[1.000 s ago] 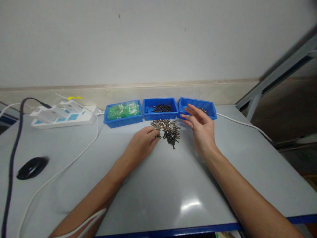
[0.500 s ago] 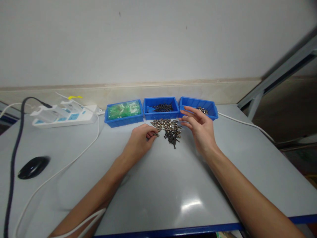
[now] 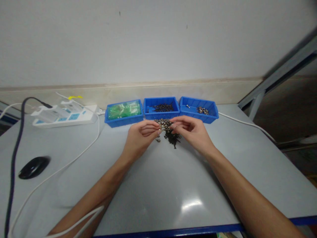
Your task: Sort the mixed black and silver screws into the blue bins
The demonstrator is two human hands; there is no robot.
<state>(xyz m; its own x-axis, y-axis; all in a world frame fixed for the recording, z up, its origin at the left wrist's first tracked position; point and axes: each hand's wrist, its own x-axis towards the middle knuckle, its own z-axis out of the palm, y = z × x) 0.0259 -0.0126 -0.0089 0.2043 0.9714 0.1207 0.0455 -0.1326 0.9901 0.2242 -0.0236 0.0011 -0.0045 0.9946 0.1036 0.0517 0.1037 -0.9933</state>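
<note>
"What's the biggest thing there?"

"The pale wall (image 3: 158, 43), then the grey table (image 3: 158, 185) against it."

"And on the table?"

"A white power strip (image 3: 74, 116) at left, then three blue bins in a row: the left bin (image 3: 125, 122) holds a green packet (image 3: 124, 109), the middle bin (image 3: 162, 115) dark screws (image 3: 163, 107), the right bin (image 3: 210, 119) shiny metal pieces (image 3: 203, 110)."

"The hands?"

"The left hand (image 3: 140, 137) has thumb and fingertips close together at the heap's left side; I can't tell whether anything is pinched. The right hand (image 3: 194, 132) is curled likewise at the right side, its grip unclear too."

"Anything smaller?"

"A black mouse (image 3: 34, 167), well apart at left. Then the heap of dark and shiny hardware (image 3: 173, 138), partly hidden between the hands, in front of the middle bin."

"Smallest?"

"A loose metal piece (image 3: 158, 140), just below the left fingertips."
</note>
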